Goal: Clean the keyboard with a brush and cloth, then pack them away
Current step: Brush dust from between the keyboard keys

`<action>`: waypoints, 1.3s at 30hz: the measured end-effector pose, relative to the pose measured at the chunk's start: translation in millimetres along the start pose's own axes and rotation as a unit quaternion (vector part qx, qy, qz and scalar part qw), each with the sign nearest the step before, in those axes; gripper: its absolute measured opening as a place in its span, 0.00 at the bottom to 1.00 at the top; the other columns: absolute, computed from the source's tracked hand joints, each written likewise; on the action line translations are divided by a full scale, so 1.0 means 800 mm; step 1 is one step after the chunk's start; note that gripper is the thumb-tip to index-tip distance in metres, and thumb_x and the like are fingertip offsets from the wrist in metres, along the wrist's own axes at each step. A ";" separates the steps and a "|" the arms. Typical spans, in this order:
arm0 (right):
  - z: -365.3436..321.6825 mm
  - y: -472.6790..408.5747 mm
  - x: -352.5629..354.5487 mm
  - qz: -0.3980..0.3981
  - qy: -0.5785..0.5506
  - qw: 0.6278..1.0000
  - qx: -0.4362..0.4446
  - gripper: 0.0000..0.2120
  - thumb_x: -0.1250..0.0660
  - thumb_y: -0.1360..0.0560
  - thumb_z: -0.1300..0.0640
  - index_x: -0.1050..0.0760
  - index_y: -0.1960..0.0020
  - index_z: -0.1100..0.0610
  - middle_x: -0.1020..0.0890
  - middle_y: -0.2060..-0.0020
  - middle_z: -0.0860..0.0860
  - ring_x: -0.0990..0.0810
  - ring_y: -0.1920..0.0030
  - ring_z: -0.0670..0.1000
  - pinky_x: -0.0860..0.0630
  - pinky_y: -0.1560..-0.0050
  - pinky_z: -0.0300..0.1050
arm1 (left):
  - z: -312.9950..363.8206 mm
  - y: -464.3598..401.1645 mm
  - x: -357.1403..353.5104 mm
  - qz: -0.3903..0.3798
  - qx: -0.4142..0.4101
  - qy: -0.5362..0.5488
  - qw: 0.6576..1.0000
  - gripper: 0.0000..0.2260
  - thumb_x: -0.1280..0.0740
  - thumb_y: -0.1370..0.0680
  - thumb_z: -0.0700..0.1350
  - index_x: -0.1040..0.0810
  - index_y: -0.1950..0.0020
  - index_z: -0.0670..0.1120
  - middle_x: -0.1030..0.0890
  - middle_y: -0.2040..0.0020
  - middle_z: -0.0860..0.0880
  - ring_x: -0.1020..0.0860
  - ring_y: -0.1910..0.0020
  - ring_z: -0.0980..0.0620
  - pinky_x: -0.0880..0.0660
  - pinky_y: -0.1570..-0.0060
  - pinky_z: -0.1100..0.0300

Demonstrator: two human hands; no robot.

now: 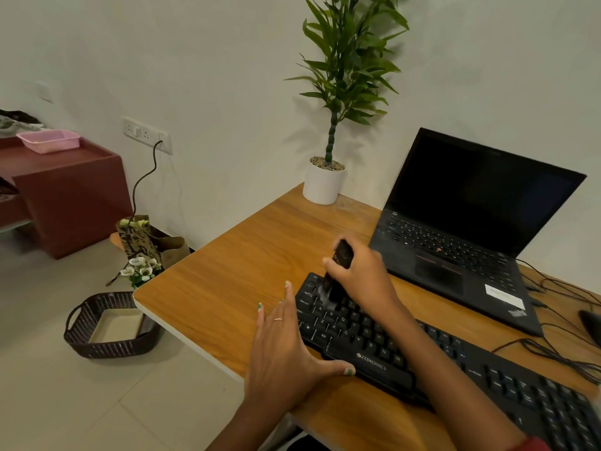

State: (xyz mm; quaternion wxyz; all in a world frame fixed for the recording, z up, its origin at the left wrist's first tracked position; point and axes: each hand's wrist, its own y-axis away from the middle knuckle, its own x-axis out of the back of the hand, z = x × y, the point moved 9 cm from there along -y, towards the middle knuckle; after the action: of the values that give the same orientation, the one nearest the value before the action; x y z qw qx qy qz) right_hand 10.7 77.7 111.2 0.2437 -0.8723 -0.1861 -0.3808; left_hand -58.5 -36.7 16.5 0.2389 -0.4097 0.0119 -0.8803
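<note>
A black Zebronics keyboard lies slantwise on the wooden desk. My right hand grips a black brush by its handle, and the bristles touch the keys at the keyboard's upper left corner. My left hand lies flat on the desk against the keyboard's left end, fingers straight, thumb along the front edge. No cloth is in view.
An open black laptop stands behind the keyboard, with cables trailing at the right. A potted plant sits at the desk's far corner. On the floor to the left are a dark woven basket and a flower bag.
</note>
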 end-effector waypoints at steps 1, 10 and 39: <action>0.002 0.001 0.006 0.030 0.001 1.000 0.000 0.08 0.32 0.26 0.54 0.31 0.52 0.50 0.23 0.62 0.49 0.21 0.62 0.53 0.23 0.61 0.50 | 0.000 0.000 0.000 0.002 -0.001 -0.001 1.000 0.66 0.39 0.49 0.82 0.76 0.30 0.51 0.41 0.23 0.53 0.47 0.24 0.57 0.67 0.28 0.58; 0.003 0.008 0.006 0.025 -0.008 1.000 -0.004 0.08 0.32 0.26 0.53 0.32 0.51 0.49 0.21 0.62 0.51 0.20 0.65 0.51 0.22 0.66 0.48 | 0.001 0.001 0.003 0.003 0.001 0.007 1.000 0.68 0.36 0.48 0.81 0.75 0.29 0.49 0.39 0.24 0.53 0.46 0.25 0.58 0.68 0.30 0.61; -0.012 -0.022 -0.019 0.020 -0.048 0.998 0.024 0.08 0.31 0.26 0.54 0.30 0.51 0.51 0.24 0.60 0.47 0.25 0.62 0.47 0.27 0.65 0.41 | 0.001 0.003 0.007 -0.045 0.063 0.036 0.996 0.68 0.31 0.46 0.75 0.74 0.26 0.49 0.40 0.24 0.53 0.56 0.31 0.61 0.57 0.27 0.57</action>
State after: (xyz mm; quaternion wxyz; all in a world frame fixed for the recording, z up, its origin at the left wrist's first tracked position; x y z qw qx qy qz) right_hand -13.4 84.1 110.6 0.2628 -0.8868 -0.1894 -0.3295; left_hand -59.6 -41.3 20.6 0.2234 -0.3624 -0.0532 -0.9033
